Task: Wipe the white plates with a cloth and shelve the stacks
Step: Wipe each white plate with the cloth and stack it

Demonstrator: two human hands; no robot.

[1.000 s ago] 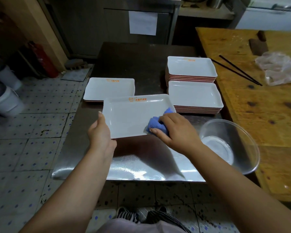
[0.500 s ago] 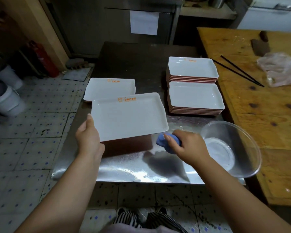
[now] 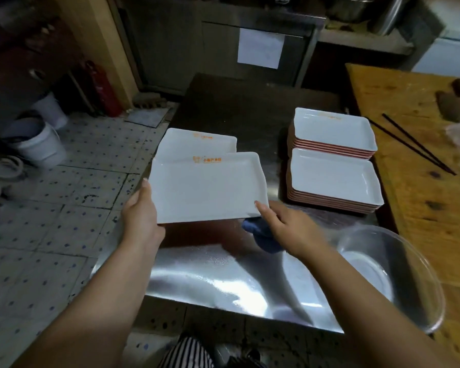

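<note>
Plate (image 3: 207, 187): white, rectangular, glossy, held above the steel table (image 3: 210, 277).
Left hand (image 3: 140, 216): wrapped round the plate's left edge.
Right hand (image 3: 287, 229): thumb on the plate's corner, blue cloth (image 3: 260, 235) bunched beneath it.

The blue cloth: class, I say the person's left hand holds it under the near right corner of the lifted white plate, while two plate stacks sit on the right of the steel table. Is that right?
Not quite. The head view shows the right hand holding the blue cloth, while the left hand grips the lifted white plate. The two plate stacks do sit on the right of the steel table.
</note>
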